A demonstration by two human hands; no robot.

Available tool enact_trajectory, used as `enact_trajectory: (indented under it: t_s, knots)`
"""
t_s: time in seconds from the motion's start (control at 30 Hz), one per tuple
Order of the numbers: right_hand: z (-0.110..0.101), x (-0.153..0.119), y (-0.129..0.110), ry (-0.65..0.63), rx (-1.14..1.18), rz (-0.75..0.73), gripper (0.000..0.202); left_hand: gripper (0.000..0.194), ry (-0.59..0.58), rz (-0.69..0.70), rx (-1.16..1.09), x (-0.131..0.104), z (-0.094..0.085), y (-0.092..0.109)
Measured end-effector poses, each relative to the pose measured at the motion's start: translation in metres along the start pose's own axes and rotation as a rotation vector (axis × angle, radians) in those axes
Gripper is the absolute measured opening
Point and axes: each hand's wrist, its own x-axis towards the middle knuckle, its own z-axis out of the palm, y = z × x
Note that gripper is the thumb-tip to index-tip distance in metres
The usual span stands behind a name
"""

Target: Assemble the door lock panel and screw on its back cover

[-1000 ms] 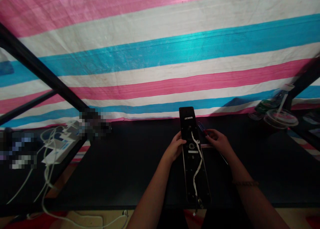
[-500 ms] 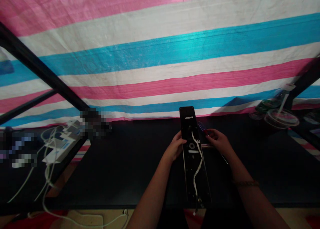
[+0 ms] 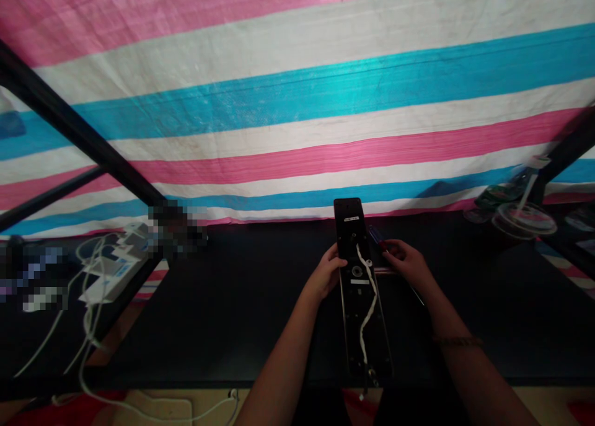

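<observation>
A long black door lock panel (image 3: 354,314) tilts away from me, its back side up. A white wrapped cable (image 3: 373,302) runs down it to a small connector at the near end. My left hand (image 3: 326,272) is closed on the panel's left edge, thumb on top. To the panel's right, my right hand (image 3: 408,261) is closed around a screwdriver (image 3: 375,234) with a blue and red handle. The handle points up and left; a thin shaft shows below the hand. A thin pinkish strip (image 3: 385,270) lies between panel and hand, its kind unclear.
Both hands work over a dark table (image 3: 223,302). At left are a white power strip (image 3: 111,277) and tangled white cables (image 3: 88,327). A lidded clear cup with a straw (image 3: 523,220) stands at right. Striped sheeting (image 3: 297,103) hangs behind, between dark metal bars (image 3: 79,122).
</observation>
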Motion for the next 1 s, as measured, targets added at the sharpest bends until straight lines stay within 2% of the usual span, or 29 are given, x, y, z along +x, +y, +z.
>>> enact_trajectory:
  t_s: [1.0]
  knots:
    - [0.0004, -0.0004, -0.0009, 0.008, -0.004, 0.015, 0.048, 0.055, -0.003, -0.005, 0.007, -0.0011, 0.0028, 0.0016]
